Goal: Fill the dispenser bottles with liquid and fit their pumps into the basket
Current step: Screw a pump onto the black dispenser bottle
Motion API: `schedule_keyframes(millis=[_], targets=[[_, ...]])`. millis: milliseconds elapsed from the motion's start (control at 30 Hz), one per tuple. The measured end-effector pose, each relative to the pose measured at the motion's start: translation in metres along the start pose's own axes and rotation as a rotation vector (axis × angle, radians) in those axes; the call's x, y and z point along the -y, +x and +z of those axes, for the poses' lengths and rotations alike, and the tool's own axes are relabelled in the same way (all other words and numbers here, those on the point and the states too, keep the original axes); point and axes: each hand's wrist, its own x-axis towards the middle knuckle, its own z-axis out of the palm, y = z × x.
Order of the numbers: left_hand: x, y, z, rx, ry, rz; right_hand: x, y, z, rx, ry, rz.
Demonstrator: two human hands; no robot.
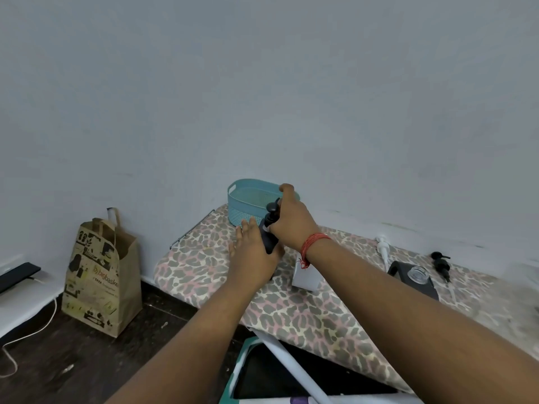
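Note:
A dark dispenser bottle (269,242) stands on the leopard-print board in front of the teal basket (243,204). My left hand (252,253) wraps the bottle's body from the left. My right hand (290,221) grips the black pump (272,209) at the bottle's neck. A white bottle (306,277) stands just right of my hands, partly hidden by my right wrist. Farther right lie a white pump (382,247), a black pump (441,263) and a black bottle (414,279) on its side with a clear open neck.
The board (204,266) runs from the basket at its far left end toward the lower right. A brown paper bag (100,275) stands on the dark floor at left, near a white cable. The grey wall is close behind the basket.

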Motion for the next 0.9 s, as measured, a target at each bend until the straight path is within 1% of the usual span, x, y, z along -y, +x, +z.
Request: schedule_keyframes(millis=[233,533,633,733,800,900], targets=[[-0.001,-0.001,0.001,-0.015,0.029,-0.004,-0.004,0.000,0.003,-0.019,-0.050,0.026],[-0.005,-0.005,-0.002,-0.020,0.000,0.006,0.000,-0.004,-0.002,0.052,-0.078,0.044],[-0.006,-0.006,-0.002,-0.017,0.004,-0.003,-0.001,-0.001,-0.002,0.048,-0.129,0.080],[-0.006,-0.006,-0.002,-0.020,0.022,-0.012,-0.003,0.002,-0.001,0.054,-0.123,0.115],[-0.006,-0.006,-0.002,-0.023,0.034,-0.014,-0.006,0.002,0.004,0.021,-0.084,0.107],[-0.006,-0.006,-0.002,-0.023,0.032,-0.009,-0.010,-0.001,0.013,-0.080,-0.046,0.089]])
